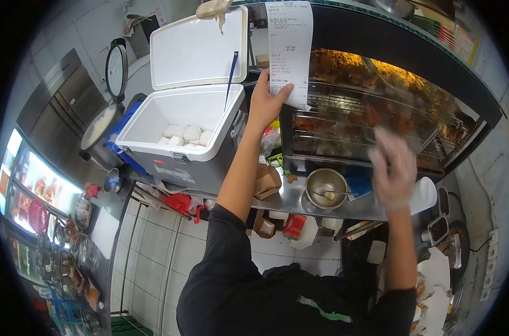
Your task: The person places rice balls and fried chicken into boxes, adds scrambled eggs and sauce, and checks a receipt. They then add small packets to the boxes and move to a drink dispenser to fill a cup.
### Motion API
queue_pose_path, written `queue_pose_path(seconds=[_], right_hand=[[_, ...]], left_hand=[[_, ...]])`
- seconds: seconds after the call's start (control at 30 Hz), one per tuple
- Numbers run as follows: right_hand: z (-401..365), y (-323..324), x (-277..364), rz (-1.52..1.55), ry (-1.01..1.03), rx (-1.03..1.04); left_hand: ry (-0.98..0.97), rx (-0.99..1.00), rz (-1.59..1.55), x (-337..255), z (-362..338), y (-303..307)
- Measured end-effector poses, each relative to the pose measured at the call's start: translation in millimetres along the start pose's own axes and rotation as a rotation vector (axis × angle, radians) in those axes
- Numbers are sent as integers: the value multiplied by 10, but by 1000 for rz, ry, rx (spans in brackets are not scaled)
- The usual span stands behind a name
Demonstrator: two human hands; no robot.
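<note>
My left hand (pixel 268 103) is closed on the lower end of a long printed receipt (pixel 291 45), the thumb lying across its front. The paper stands up before the frame of a lit food warmer (pixel 333 131). My right hand (pixel 394 171) wears a clear plastic glove and is raised before the warmer's lower right side. Motion smears its fingers, so their grip cannot be made out. Fried pieces of food (pixel 372 115) show dimly on the warmer's racks. Below, a metal bowl (pixel 317 197) with a fork (pixel 338 194) rests on the steel counter.
An open cooler box (pixel 181 168) at left holds several white wrapped bundles (pixel 192 133). Beside it stands a large rice pot (pixel 97 134). Cardboard boxes (pixel 265 182) sit on and under the counter. At right are a white container (pixel 424 196) and metal tins (pixel 439 228).
</note>
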State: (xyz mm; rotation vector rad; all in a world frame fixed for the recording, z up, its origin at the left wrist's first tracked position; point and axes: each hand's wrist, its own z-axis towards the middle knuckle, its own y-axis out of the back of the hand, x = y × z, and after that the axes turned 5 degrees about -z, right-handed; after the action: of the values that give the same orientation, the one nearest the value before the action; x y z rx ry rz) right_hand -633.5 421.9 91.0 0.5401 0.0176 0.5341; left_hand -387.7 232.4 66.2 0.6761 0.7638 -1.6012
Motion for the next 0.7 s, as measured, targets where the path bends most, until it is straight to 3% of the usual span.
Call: queue_pose_path(seconds=[0.1,0.17,0.23,0.33,0.43,0.5,0.53,0.57,0.6,0.7], right_hand=[[885,-297,-36,-11,149,-65],[1301,-561,-55,-83,39,-116],[1662,-787,-78,199,-77,-77],[2087,-675,304,216,-434,233],[2233,-1055,8,497,-21,-60],[2274,-1044,-103,475,-173,-33],[2332,-1067,-166,526,-219,-43],[2370,-1089,-230,578,-263,-56],[2395,-805,-91,362,-311,142],[2495,-934,-353,-186,19,226]], left_hand=[[33,8,6,-27,6,12],[23,13,0,-1,18,21],[19,25,-9,13,47,2],[23,53,-13,-20,60,-19],[-7,92,-61,-61,84,-70],[-48,110,-155,-104,114,-109],[-62,111,-56,-143,180,-81],[-239,-15,158,-208,230,-100],[-516,-133,381,-207,380,-75],[-971,-218,628,-751,802,-199]])
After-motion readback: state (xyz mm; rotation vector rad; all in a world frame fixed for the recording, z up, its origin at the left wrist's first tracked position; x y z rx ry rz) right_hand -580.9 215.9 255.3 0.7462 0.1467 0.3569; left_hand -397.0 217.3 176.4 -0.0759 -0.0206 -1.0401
